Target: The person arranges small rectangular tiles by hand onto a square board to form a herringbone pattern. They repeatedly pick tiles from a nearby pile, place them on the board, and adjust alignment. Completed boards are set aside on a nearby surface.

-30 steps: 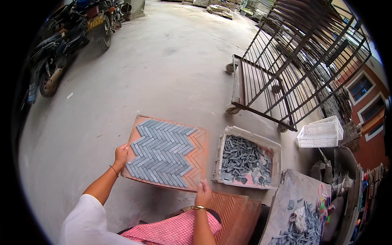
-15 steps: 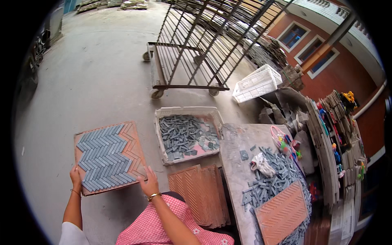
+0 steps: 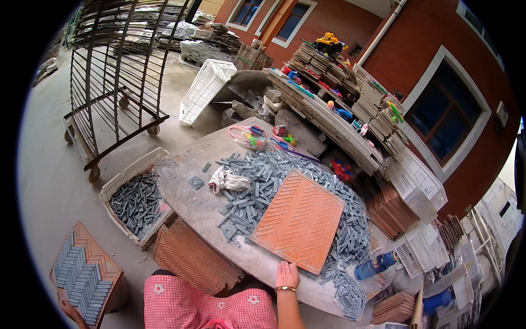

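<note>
Where the view settles on the work area, a round grey table fills the centre, heaped with loose grey tile strips so that they lie within easy reach of the empty orange mould board resting on top of them, its herringbone grooves facing up. To the table's left, a white crate on the floor holds further strips, and a stack of spare orange boards lies between crate and person. The filled board, its grooves partly packed with grey strips, stands tilted at the lower left, propped low beside the person. The right hand lies flat on the table edge, fingers together, just below the empty board. The left hand touches the filled board's lower edge; whether its fingers clamp it cannot be told. Half a second ago both hands held the filled board up; now the right has left it.
</note>
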### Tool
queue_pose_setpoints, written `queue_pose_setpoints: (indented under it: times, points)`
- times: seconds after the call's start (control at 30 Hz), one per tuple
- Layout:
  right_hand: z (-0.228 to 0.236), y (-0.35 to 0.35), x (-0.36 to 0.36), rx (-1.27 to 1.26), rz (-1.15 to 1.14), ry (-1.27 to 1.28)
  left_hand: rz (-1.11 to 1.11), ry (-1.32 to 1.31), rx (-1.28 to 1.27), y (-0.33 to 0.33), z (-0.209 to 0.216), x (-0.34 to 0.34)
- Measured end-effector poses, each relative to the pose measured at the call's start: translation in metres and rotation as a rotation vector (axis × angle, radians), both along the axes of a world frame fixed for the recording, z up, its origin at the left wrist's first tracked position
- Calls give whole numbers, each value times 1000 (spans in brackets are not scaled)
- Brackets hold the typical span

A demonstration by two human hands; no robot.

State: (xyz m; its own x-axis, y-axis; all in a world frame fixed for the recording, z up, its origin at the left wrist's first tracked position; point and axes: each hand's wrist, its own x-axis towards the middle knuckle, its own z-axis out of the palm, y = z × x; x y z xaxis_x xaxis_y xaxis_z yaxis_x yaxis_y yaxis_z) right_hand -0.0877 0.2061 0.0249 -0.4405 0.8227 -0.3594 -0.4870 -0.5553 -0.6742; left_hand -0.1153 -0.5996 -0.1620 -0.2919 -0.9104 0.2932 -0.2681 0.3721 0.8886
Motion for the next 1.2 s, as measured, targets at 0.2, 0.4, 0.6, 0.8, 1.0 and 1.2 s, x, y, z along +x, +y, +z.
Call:
queue_pose_setpoints:
  times: [0.2, 0.4, 0.6, 0.8, 1.0, 1.2]
  points:
    - [7, 38, 5, -209, -34, 92, -662, 180, 291, 222, 125, -74]
    - [34, 59, 11, 79, 267, 238, -1496, -21, 762, 444, 240, -70]
    - [-2, -24, 125, 78, 412, 302, -1842, -297, 1596, 525, 294, -48]
    - [-54, -129, 265, -207, 649, 4, -1918, -483, 1181, 484, 260, 38]
    - [-46, -136, 280, -136, 770, -197, -1841, -581, 1122, 454, 267, 72]
    - [-33, -131, 297, -29, 901, -353, -1769, -706, 1245, 461, 262, 54]
